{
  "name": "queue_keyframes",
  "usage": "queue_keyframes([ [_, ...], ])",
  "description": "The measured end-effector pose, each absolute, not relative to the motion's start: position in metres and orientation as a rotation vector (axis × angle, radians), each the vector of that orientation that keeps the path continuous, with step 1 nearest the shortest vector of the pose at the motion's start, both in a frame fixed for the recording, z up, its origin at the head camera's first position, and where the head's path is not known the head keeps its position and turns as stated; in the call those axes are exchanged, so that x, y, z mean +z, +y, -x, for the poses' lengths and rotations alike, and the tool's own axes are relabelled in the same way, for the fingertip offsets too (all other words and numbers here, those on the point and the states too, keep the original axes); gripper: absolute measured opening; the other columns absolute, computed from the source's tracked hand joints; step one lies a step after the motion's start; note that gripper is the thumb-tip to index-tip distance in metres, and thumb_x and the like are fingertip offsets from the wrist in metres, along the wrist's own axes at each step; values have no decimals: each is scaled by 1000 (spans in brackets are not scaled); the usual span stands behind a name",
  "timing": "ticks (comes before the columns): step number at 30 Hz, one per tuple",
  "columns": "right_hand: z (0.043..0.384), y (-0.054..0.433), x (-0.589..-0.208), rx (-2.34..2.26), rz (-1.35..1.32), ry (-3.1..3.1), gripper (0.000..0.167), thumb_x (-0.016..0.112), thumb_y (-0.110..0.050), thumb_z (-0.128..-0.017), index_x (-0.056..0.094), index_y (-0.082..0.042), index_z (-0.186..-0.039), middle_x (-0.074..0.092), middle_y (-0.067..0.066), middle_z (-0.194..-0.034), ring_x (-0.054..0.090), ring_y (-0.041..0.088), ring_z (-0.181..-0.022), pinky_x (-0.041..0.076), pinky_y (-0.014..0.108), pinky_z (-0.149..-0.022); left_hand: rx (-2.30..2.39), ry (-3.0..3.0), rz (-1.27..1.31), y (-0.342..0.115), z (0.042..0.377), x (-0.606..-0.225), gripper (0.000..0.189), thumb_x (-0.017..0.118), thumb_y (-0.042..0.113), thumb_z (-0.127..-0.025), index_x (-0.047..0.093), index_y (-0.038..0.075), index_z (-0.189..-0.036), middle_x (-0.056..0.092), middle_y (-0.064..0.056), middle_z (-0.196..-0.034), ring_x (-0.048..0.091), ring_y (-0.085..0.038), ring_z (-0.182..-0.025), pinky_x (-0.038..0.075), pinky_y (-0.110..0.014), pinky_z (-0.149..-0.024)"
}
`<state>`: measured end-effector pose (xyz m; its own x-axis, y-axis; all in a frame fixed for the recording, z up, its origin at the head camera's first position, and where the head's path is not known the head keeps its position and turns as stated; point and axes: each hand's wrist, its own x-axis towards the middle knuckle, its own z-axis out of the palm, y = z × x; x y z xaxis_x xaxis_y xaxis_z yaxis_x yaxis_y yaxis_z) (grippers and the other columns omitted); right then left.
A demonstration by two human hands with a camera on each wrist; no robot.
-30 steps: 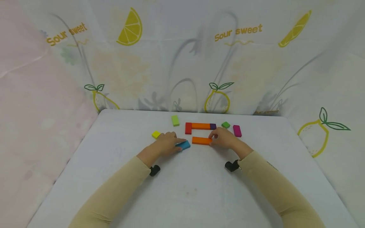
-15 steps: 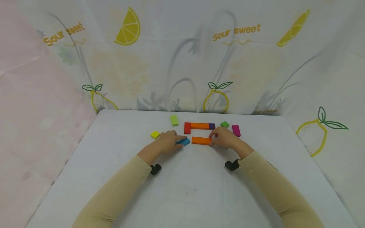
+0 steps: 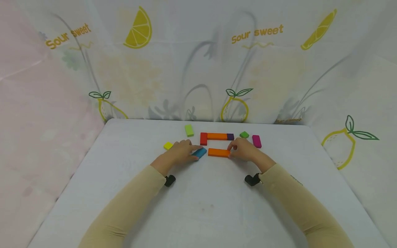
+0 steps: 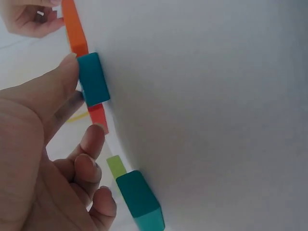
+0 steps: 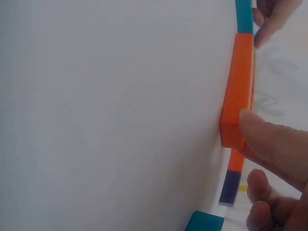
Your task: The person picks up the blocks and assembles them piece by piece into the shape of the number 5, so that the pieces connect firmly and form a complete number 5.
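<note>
My left hand [image 3: 181, 152] pinches a blue block [image 3: 200, 153] between thumb and fingertip; the block lies slanted, its far end close to the left end of an orange block [image 3: 217, 152]. With thumb and finger, my right hand [image 3: 243, 150] holds the right end of that orange block. Behind them a red block [image 3: 203, 138] stands crosswise against a second orange block [image 3: 217, 136], which has a dark purple block [image 3: 230, 136] at its right end. In the left wrist view a teal block [image 4: 138, 195] lies beside the curled outer fingers.
A yellow block [image 3: 168, 145] is left of the left hand, a light green block [image 3: 189, 130] farther back. Behind the right hand lie a green block [image 3: 244, 134] and a magenta block [image 3: 256, 141]. Another teal block [image 5: 205, 221] shows in the right wrist view. A printed curtain [image 3: 173, 69] hangs behind the table.
The blue block has turned to a steeper slant and shifted slightly away from me in my left hand's pinch. My right hand stays nearly still on the orange block.
</note>
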<state>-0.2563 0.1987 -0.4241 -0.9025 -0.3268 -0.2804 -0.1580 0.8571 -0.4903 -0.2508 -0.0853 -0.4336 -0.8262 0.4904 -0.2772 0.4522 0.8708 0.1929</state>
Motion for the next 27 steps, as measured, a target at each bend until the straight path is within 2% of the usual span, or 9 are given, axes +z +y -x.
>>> queue_keyframes([
  [6, 259, 197, -426, -667, 368, 2670, 21, 76, -19, -91, 74, -14, -111, 63, 10, -110, 55, 29, -105, 49, 45, -94, 204, 2790, -648, -79, 250, -435, 60, 67, 49, -93, 51, 31, -148, 56, -8, -114, 49, -21, -98, 43, -35, -81],
  [13, 257, 196, -424, -661, 370, 2675, 23, 76, -20, -91, 74, -13, -112, 63, 10, -111, 55, 28, -103, 49, 44, -92, 247, 2827, -593, -69, 247, -438, 63, 67, 53, -92, 55, 20, -144, 56, -11, -126, 51, -25, -108, 44, -42, -93],
  [21, 255, 194, -423, -668, 358, 2669, 25, 77, -21, -90, 73, -12, -113, 62, 11, -111, 54, 28, -104, 50, 44, -92, 291, 2831, -481, -73, 246, -433, 61, 73, 49, -89, 57, 24, -142, 56, -10, -129, 50, -26, -112, 42, -44, -98],
  [27, 253, 192, -422, -658, 332, 2674, 24, 77, -20, -90, 72, -12, -112, 62, 11, -112, 55, 28, -105, 50, 44, -94, 272, 2829, -565, -71, 246, -435, 62, 71, 50, -90, 56, 21, -143, 57, -10, -120, 52, -24, -104, 43, -42, -91],
])
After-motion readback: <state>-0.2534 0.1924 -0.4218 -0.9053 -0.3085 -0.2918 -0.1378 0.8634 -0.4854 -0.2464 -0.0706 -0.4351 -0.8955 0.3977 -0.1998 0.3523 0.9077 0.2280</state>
